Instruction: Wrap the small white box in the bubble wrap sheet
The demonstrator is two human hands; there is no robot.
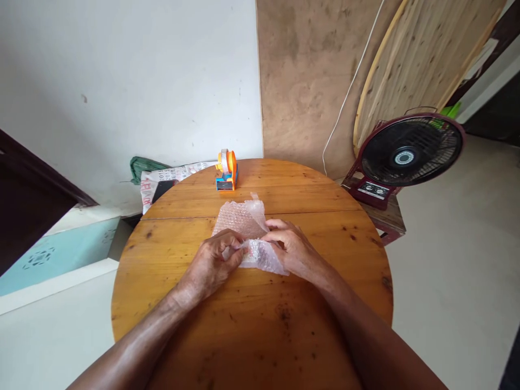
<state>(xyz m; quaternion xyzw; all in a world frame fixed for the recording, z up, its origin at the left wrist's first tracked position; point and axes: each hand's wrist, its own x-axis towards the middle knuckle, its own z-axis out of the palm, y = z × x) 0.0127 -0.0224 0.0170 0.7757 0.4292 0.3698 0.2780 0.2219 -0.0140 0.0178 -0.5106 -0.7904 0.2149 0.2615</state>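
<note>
A sheet of clear bubble wrap [238, 215] lies on the wooden table in front of me, its near part folded over something small and pale that I can only partly see through the film. My left hand [217, 254] pinches the left side of the fold between thumb and fingers. On the right side of the fold, my right hand [290, 244] grips the bubble wrap, fingers bent and thumb tucked partly out of sight. The far part of the sheet spreads flat beyond both hands, with a loose strip at its far right corner.
An orange and blue tape dispenser [226, 172] with a roll of tape stands near the far edge of the round wooden table [162, 292]. A dark red fan [406, 154] stands on a stool to the right. Printed sacks [174, 174] lie behind the table at left.
</note>
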